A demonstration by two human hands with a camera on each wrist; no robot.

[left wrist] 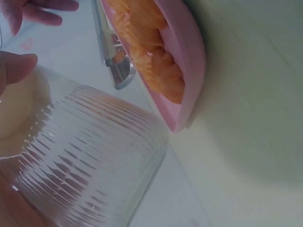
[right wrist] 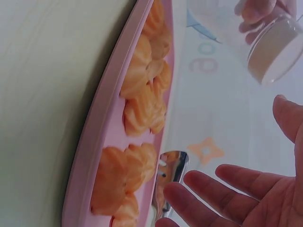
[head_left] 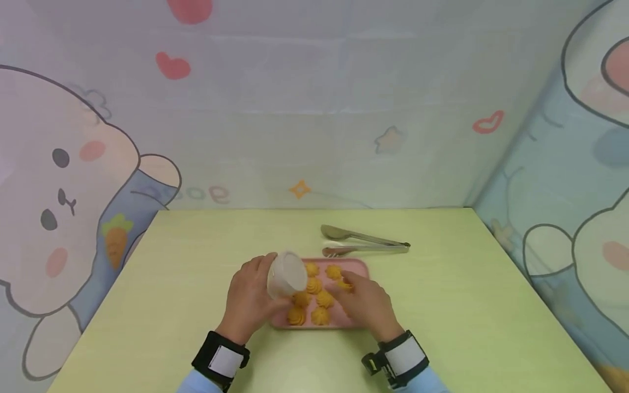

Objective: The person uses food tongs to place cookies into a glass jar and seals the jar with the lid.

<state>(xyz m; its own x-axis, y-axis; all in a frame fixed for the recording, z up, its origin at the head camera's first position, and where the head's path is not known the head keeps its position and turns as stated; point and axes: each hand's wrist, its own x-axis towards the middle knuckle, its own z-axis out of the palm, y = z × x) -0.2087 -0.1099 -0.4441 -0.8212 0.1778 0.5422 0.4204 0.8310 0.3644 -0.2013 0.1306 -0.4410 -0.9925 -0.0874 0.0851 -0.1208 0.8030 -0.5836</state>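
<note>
My left hand (head_left: pixel 249 297) grips a clear, ribbed glass jar (left wrist: pixel 94 156) tipped over to the right, above the left part of a pink tray (head_left: pixel 339 325). Whitish matter fills one end of the jar, clearest in the right wrist view. On the tray sit several golden, ridged piped pastries (head_left: pixel 320 315). Over the tray's right side, my right hand (head_left: pixel 367 305) holds nothing and hides some of the pastries; in the right wrist view its fingers (right wrist: pixel 222 189) are spread and loosely bent.
Metal serving tongs (head_left: pixel 373 248) lie spread just behind the tray, their hinge toward the right. The pale yellow table (head_left: pixel 472 305) meets a cartoon-printed cloth backdrop (head_left: pixel 314 120) at its back and sides.
</note>
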